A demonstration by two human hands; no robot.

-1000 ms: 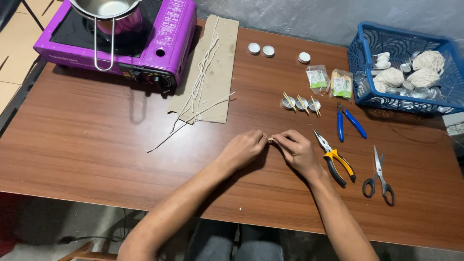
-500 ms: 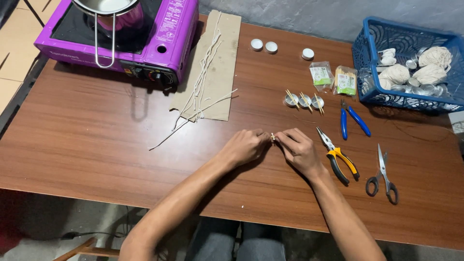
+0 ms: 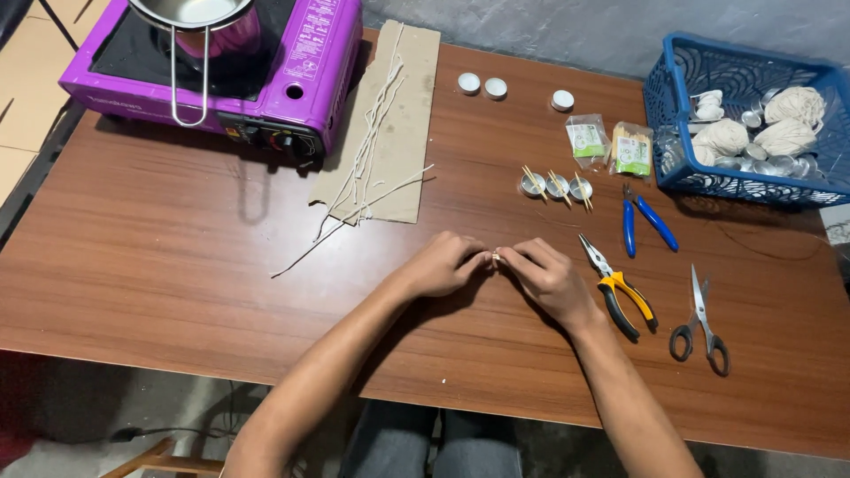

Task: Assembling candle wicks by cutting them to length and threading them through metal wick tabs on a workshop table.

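Both grips stay pinched on one tiny metal piece [image 3: 496, 258], fingertips of the left hand [image 3: 443, 264] and right hand [image 3: 544, 276] meeting just above the tabletop [image 3: 177, 265], as they did a second ago. The hands have barely shifted. Yellow-handled pliers [image 3: 620, 290] lie just beside the right hand, scissors [image 3: 701, 319] farther out, unmoved.

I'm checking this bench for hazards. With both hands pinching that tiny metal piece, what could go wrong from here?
The small metal piece is pinched only at the fingertips of the left hand and right hand; it might slip and roll away. The yellow-handled pliers lie right beside the right hand, so a wrist movement could knock them. The scissors lie uncovered nearby.
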